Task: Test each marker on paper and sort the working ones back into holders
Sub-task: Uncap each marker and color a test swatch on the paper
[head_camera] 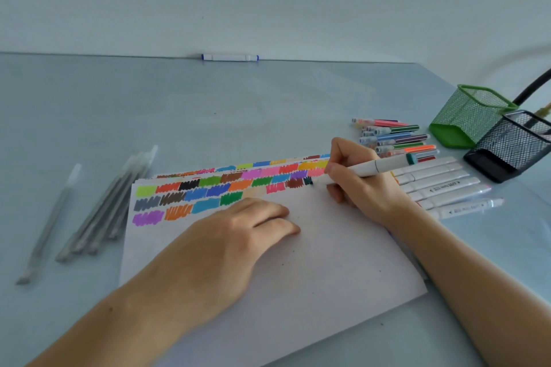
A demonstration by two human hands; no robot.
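Teal ink is going down at the end of the second swatch row, right of frame centre, where my right hand (354,180) pinches the marker (375,166). Its barrel runs from the tip up-right toward the green holder (468,116) and black holder (510,146), so this hand is nearer them. My left hand (235,235) presses flat on the paper (313,271).

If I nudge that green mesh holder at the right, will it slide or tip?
The green mesh holder looks light, being open wire mesh and apparently empty, so it would probably slide easily on the smooth table. It appears tilted against the black holder, so it may topple.
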